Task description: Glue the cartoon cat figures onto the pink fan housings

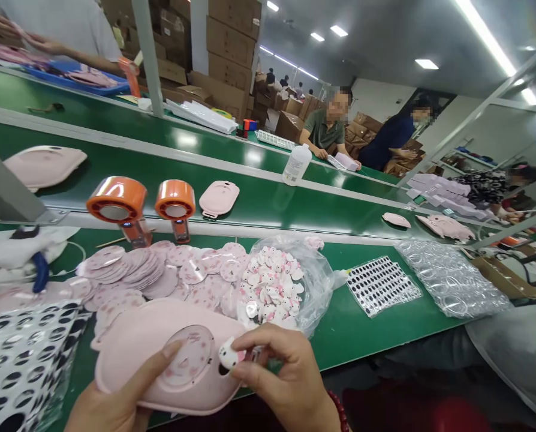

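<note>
Noted: my left grip [115,405] holds a pink plastic casing [133,375] from beneath, thumb pressed across its face. My right grip [286,375] pinches a small white cat-head piece [228,354] between thumb and forefinger, against the casing and beside its round disc [191,354]. A red bead bracelet [340,411] sits on the right wrist.

Casing and hands are over the near edge of the green bench [362,336]. On it, just ahead, lie scattered pink printed discs [133,276], touching a clear plastic bag [313,282] that holds more white cat-head pieces [268,288]. To the right are a sheet of black dots [380,285] and a clear sleeve of rings [448,279]. A black-and-white patterned bag [25,360] stands left. Two orange-rimmed units [117,201] and another pink casing [218,198] rest on the next belt [268,210].
</note>
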Tool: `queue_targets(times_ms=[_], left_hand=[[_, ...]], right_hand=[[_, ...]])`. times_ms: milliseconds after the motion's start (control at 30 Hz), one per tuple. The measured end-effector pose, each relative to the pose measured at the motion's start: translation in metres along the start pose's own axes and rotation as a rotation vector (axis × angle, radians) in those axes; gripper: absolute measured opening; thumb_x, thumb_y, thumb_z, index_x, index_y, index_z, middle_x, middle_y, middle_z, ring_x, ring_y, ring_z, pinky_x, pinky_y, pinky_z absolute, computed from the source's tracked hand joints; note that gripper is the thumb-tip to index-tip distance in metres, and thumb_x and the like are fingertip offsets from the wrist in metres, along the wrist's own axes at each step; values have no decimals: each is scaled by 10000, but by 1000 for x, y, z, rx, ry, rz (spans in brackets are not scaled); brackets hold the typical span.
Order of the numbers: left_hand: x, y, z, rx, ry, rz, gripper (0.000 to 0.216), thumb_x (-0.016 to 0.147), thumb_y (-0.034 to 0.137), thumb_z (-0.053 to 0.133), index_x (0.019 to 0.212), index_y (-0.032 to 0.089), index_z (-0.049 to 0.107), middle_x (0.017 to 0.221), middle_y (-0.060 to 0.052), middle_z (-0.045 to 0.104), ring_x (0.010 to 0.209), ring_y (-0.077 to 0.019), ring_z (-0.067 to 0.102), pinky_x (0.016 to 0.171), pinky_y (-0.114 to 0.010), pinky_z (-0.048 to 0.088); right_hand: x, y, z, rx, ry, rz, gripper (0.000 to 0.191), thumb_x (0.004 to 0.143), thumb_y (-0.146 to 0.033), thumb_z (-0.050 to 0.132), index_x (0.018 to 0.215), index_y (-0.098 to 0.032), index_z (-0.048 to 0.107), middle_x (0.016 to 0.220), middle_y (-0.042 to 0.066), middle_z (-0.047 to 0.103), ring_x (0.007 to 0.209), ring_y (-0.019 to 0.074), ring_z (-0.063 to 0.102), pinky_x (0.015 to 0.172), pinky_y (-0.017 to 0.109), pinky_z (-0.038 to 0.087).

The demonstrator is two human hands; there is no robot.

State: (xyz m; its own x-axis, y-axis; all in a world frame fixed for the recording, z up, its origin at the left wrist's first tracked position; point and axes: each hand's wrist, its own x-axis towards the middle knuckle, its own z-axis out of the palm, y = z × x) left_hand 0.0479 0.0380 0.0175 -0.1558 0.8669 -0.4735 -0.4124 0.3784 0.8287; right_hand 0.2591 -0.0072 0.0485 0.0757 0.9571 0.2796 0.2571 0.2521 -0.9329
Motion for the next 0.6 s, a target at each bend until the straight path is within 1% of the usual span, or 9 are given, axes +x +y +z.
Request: queue_targets(times_ms=[67, 133, 167, 200, 267, 333, 467, 533, 600], left_hand=[[-8, 9, 8, -32, 27, -66, 448, 458, 228, 1072, 821, 262, 812, 1155, -37, 916, 1338, -421, 772, 916, -349, 723], [-17, 16, 12, -41, 55, -101, 604, 360, 211, 1084, 911, 247, 840, 1094, -78, 920, 1240, -443, 812, 784, -336, 737], [-20, 18, 12, -40, 62, -93, 649, 367, 226, 1085, 973, 248, 853, 1086, -84, 920, 1188, -446, 830, 752, -354, 742], [-23, 20, 12, -45, 68, -74, 663, 411, 257, 1084, 1035, 253, 860, 1086, -84, 919, 1140, -444, 846, 746, -383, 749], [-27, 20, 10, -71, 82, -20, 627, 549, 336, 1058, 1140, 264, 860, 1091, -80, 919, 1063, -432, 866, 778, -446, 760], [-29, 19, 7, -106, 102, -8, 608, 631, 381, 1030, 1200, 260, 853, 1079, -83, 918, 1017, -422, 874, 799, -468, 762], [-28, 20, 4, -169, 121, -67, 579, 683, 349, 1002, 1231, 245, 846, 1069, -83, 917, 986, -399, 879, 807, -454, 760], [-28, 20, 5, -195, 127, -94, 553, 684, 294, 994, 1215, 238, 850, 1073, -80, 917, 978, -388, 880, 798, -439, 758], [-28, 21, 6, -209, 129, -104, 542, 653, 221, 998, 1176, 225, 854, 1062, -78, 917, 972, -367, 880, 779, -394, 751]], right_hand=[[5, -5, 16, -67, -33, -206, 146, 1029, -390, 880, 1040, -244, 884, 880, 18, 889, 722, 170, 820, 768, 269, 657], [10, -7, 29, -165, -66, -401, 80, 1081, -313, 826, 1054, -243, 855, 904, 8, 895, 796, 167, 836, 835, 287, 632], [11, -7, 35, -225, -59, -475, 83, 1100, -297, 801, 1058, -240, 844, 908, 8, 889, 805, 167, 826, 827, 294, 620], [12, -6, 39, -288, -39, -524, 102, 1117, -299, 779, 1064, -238, 842, 911, 11, 876, 807, 170, 808, 801, 299, 610], [12, -5, 44, -409, 24, -568, 154, 1138, -336, 747, 1071, -249, 856, 918, 23, 836, 810, 184, 756, 736, 302, 594], [11, -5, 46, -473, 55, -572, 178, 1148, -348, 724, 1090, -262, 869, 941, 33, 813, 830, 193, 725, 709, 297, 591], [6, -10, 48, -504, 39, -564, 185, 1163, -292, 681, 1130, -250, 858, 983, 29, 833, 870, 199, 727, 713, 294, 608], [5, -14, 51, -538, 35, -582, 204, 1168, -259, 652, 1130, -240, 851, 994, 32, 838, 864, 202, 728, 698, 300, 613], [3, -16, 54, -605, 30, -622, 207, 1161, -233, 639, 1152, -207, 845, 1005, 54, 839, 844, 213, 727, 682, 318, 623]])
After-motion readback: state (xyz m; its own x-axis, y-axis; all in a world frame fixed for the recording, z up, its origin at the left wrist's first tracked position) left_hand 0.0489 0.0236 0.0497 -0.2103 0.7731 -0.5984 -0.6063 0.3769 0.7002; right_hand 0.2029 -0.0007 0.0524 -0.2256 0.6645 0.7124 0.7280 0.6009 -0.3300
